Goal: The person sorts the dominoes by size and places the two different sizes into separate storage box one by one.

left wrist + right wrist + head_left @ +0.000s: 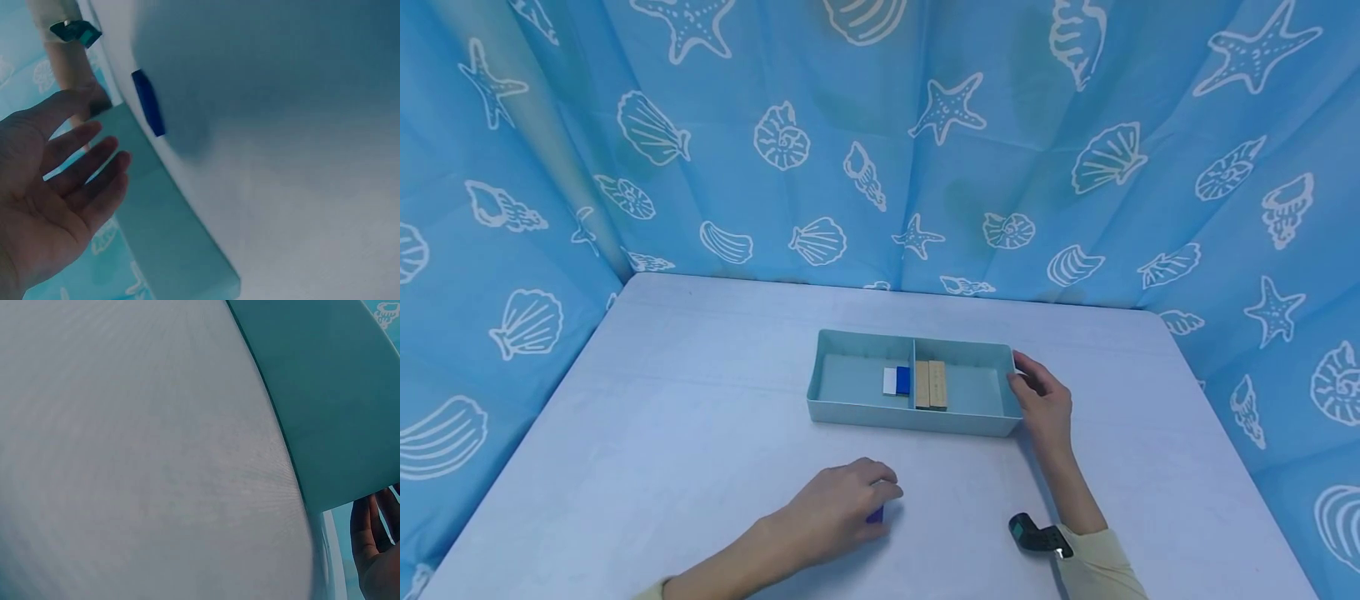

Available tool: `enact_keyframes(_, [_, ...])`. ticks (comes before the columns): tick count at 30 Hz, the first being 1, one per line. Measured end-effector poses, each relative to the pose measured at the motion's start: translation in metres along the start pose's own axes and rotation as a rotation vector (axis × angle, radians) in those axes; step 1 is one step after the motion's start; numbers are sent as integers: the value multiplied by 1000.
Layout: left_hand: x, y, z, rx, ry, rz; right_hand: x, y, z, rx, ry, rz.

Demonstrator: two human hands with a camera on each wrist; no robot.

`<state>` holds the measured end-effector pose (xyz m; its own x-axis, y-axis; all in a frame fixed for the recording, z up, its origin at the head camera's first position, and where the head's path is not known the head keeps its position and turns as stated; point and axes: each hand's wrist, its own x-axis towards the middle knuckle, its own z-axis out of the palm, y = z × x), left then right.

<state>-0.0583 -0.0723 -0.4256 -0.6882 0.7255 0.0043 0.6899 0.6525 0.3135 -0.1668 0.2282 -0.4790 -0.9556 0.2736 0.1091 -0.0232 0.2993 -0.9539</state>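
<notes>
Pale table (662, 400), seashell-print blue curtain (512, 208) all around. Left hand (842, 510) hovers flat-ish over a small blue block (876, 514), fingers relaxed. Right hand (1041, 404) lightly grips the teal tray's (865, 414) right end.

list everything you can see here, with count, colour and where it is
divided tray: 1, pale teal, middle of the table, two compartments
small blocks: 2, one white and one blue, side by side in the left compartment against the divider
wooden blocks: 2, tan, side by side in the right compartment next to the divider
small block: 1, dark blue, on the table under the left hand's fingers
table: 1, white
curtain: blue with white shells and starfish, behind and on both sides
wrist camera: 1, dark, on the right forearm
left hand: on the dark blue block
right hand: at the tray's right end, touching its rim
</notes>
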Motion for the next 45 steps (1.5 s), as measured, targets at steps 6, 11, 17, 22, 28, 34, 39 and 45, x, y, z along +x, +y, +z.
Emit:
enact_keyframes(6, [-3, -2, 11, 18, -19, -24, 0, 0, 0, -13, 3, 20])
enact_keyframes(11, [-5, -4, 16, 35, -14, -18, 0, -1, 1, -9, 3, 23])
enact_keyframes(17, [-6, -5, 21, 45, -4, -17, -3, -11, 1, 6, -3, 65])
enact_keyframes(22, [-6, -7, 22, 40, -3, -23, -13, -36, 0, -12, -11, 49])
enact_keyframes(28, [-8, -8, 25, 61, 23, -35, -12, -33, -1, -14, -13, 44])
enact_keyframes(34, [-8, -8, 25, 72, 15, -44, 1, -4, 0, 1, -4, 42])
enact_keyframes(39, [-8, -8, 24, 46, 11, -51, 2, 2, 1, 13, -4, 32])
enact_keyframes(45, [-10, -9, 20, -20, 31, -52, 1, 0, 1, 9, 0, 37])
